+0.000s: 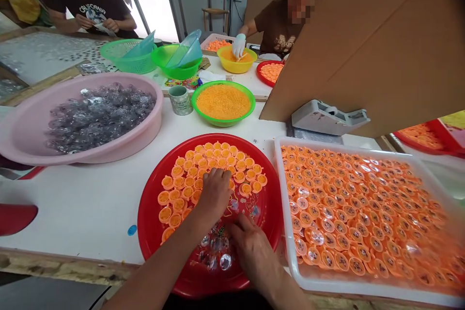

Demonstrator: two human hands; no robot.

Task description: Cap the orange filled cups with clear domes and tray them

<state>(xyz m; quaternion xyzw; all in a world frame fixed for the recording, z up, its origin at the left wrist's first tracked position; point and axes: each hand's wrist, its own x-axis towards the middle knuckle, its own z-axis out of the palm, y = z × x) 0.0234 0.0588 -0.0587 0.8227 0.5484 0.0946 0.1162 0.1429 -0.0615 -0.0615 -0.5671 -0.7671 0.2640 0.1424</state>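
On red tray (150, 218), orange cups (178, 189) under left grip (214, 193)

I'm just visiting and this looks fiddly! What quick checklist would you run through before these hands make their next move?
1. Left hand among the orange cups on the red tray: ok.
2. Right hand next to the loose clear plastic domes on that tray: ok.
3. Anything pinched in either hand: cannot tell, the hands hide it.
4. Spare domes in the pink basin: ok, plenty there.
5. Every cup in the white tray has a dome: cannot tell, glare hides many.
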